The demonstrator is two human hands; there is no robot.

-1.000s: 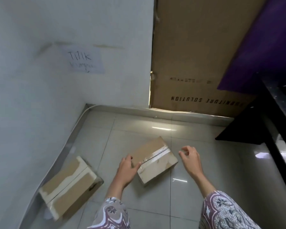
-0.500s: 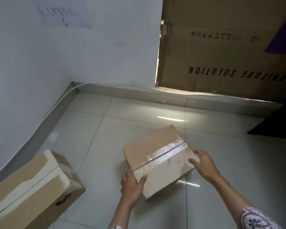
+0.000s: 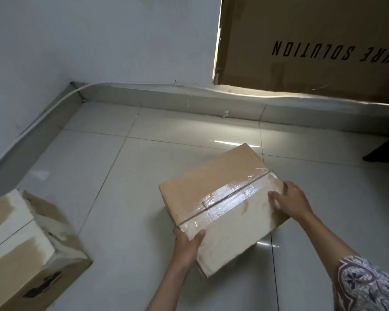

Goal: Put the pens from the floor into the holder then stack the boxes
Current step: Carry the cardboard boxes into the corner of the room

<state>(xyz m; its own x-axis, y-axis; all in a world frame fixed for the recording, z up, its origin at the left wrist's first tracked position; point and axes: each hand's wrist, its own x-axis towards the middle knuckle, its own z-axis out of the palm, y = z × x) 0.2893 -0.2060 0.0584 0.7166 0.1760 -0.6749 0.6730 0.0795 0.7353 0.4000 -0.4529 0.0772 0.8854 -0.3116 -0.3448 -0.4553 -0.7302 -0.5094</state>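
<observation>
Far left, second cardboard box (image 3: 25, 250) sits on floor by left wall, white tape patches on top, partly cut off by frame edge, well apart from the other box. Left hand (image 3: 188, 244) grips near-left corner of taped cardboard box (image 3: 220, 203): thumb curled over top face, fingers wrapped around the side and mostly hidden under it. Box is centre-right, turned diagonal to the tile lines, clear tape strip (image 3: 231, 195) running along its top seam; cannot tell if its base is touching the floor or just lifted. Right hand (image 3: 290, 202) holds the right end of the same box, fingers spread and bent over the top edge, thumb on the far side. Patterned sleeve (image 3: 366, 286) shows at lower right. Pens and holder not in view. Surface is glossy pale floor tile (image 3: 112, 221) with grey grout lines and light glare. Grey skirting (image 3: 166, 97) runs along plain white walls (image 3: 99, 41) meeting at a corner upper left. Large brown carton (image 3: 312, 41) with upside-down print "URE SOLUTION" leans against back wall upper right. Dark object (image 3: 386, 153) at right edge, unclear what.
</observation>
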